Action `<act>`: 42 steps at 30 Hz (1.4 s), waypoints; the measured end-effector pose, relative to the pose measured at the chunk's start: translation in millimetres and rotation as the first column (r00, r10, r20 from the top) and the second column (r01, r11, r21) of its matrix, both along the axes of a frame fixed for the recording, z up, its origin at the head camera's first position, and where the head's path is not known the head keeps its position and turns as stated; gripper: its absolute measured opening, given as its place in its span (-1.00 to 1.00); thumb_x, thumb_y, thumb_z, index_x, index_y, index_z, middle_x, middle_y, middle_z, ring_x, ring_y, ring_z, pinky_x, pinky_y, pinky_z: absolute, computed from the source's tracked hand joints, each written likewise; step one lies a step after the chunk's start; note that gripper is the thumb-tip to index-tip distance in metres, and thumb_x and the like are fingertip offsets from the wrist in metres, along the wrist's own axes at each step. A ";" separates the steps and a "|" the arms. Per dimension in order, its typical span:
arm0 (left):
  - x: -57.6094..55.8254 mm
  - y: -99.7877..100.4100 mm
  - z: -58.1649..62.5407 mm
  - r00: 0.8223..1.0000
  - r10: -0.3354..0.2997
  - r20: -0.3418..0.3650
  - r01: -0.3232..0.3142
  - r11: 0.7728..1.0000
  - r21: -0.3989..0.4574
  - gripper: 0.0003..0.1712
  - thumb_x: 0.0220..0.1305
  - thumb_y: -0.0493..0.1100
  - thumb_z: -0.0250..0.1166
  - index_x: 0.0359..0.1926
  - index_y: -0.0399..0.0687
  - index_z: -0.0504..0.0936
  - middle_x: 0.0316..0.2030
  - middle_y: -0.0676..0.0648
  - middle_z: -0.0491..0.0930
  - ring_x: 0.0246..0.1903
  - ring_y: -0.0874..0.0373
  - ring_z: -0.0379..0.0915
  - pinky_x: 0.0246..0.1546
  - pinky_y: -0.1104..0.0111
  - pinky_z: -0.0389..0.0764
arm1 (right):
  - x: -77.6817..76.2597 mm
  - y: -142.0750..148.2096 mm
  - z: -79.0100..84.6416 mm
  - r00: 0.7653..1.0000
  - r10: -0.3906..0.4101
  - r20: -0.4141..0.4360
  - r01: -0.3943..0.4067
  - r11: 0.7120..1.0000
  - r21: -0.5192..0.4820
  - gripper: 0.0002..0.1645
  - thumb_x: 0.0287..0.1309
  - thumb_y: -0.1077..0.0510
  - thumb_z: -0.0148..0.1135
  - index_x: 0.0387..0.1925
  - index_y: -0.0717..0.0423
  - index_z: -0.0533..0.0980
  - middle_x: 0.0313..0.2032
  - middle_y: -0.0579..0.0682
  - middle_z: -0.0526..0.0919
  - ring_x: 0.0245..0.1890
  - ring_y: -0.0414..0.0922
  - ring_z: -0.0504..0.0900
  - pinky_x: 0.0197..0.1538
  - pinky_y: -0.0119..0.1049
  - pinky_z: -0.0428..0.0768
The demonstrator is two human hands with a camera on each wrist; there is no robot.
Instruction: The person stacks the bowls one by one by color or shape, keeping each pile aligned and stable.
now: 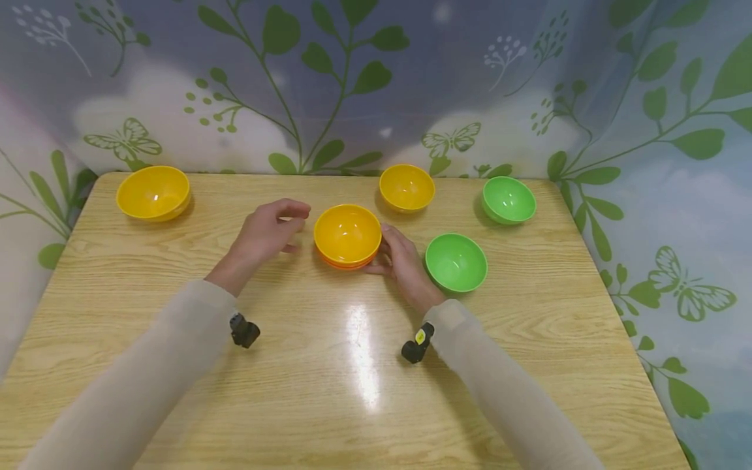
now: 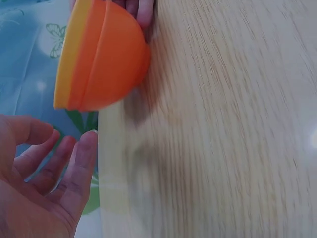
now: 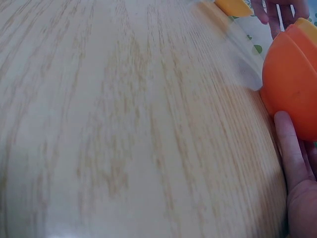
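In the head view, a stack of bowls (image 1: pixel 348 236) stands mid-table, a yellow bowl nested on top of orange ones. The orange sides of the lower bowls (image 2: pixel 116 59) show in the left wrist view, under a yellow rim. My right hand (image 1: pixel 405 266) holds the stack from its right side, thumb at the near side and fingers toward the back. One straight digit lies against the orange wall (image 3: pixel 292 84) in the right wrist view. Left of the stack, my left hand (image 1: pixel 267 232) is held apart from it, fingers loosely bent and holding nothing.
A yellow bowl (image 1: pixel 154 194) sits at the back left and another yellow bowl (image 1: pixel 407 188) behind the stack. Two green bowls stand on the right: the nearer green bowl (image 1: pixel 456 262) beside my right wrist, the farther green bowl (image 1: pixel 509 200) by the table's back edge.
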State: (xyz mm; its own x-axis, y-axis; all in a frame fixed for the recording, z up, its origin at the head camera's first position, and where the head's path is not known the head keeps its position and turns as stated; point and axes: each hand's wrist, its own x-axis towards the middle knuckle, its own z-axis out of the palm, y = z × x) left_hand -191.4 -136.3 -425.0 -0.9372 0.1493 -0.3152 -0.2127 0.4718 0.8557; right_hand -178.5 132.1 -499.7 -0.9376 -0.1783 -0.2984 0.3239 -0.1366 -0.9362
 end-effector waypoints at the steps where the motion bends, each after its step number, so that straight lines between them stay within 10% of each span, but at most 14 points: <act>1: -0.1 -2.3 -1.3 1.000 0.001 0.000 -0.001 1.000 -0.001 -0.51 0.70 -0.14 0.14 0.51 -0.14 0.50 0.48 -0.18 0.50 0.38 -0.15 0.51 0.09 0.14 0.86 | -0.1 0.1 -0.2 1.000 -0.001 0.000 0.001 1.000 0.000 -0.41 0.77 -0.13 -0.13 0.54 0.06 0.42 0.46 0.11 0.55 0.48 0.04 0.53 0.04 -0.12 0.89; 42: -6.0 -90.6 -22.6 0.992 0.127 0.009 -0.126 0.989 -0.076 -0.42 0.75 0.01 0.01 0.57 -0.17 0.40 0.45 -0.28 0.44 0.28 -0.14 0.47 -0.08 0.38 0.86 | 0.5 0.2 0.5 1.000 0.009 0.001 -0.009 1.000 0.004 -0.41 0.77 -0.14 -0.13 0.52 0.07 0.42 0.46 0.12 0.54 0.47 0.05 0.54 0.04 -0.14 0.89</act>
